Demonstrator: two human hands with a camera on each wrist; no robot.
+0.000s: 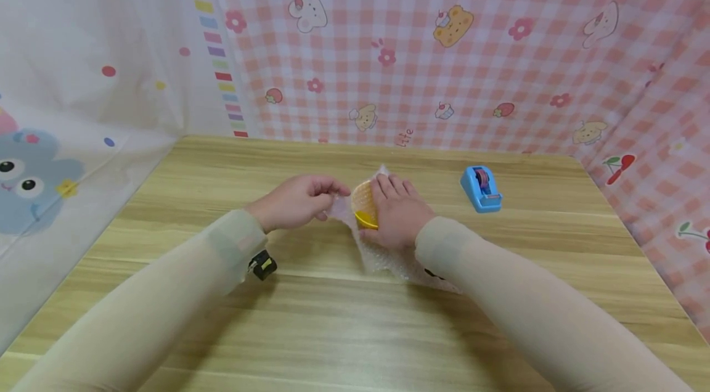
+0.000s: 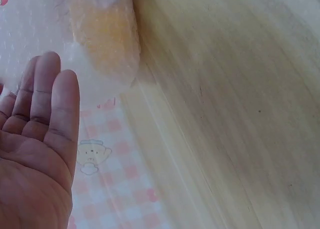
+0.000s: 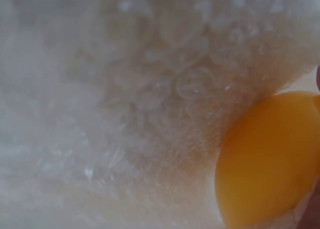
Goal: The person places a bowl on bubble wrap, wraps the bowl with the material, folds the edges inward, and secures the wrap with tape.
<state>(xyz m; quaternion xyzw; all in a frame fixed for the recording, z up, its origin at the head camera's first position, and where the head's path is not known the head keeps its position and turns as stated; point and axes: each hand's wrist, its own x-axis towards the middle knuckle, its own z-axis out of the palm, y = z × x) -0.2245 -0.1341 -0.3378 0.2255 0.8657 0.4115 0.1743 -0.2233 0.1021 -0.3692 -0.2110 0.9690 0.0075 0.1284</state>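
Note:
A smooth yellow, rounded object [image 1: 366,220] lies on a sheet of bubble wrap [image 1: 383,259], with part of the wrap folded over it. My right hand [image 1: 400,210] rests over the wrapped part, its fingers straight and pointing away from me. At the left corner of the wrap, my left hand [image 1: 299,200] pinches the edge between thumb and fingers. The left wrist view shows that palm and the wrapped orange-yellow shape [image 2: 107,36] beyond it. Close up in the right wrist view, a bare yellow end [image 3: 270,164] pokes out of the bubble wrap [image 3: 130,99].
A blue tape dispenser [image 1: 481,188] with a roll of tape stands to the right of my right hand. The wooden table [image 1: 333,330] meets a pink checked cloth [image 1: 410,71] at the back and a white patterned cloth [image 1: 138,22] at the left.

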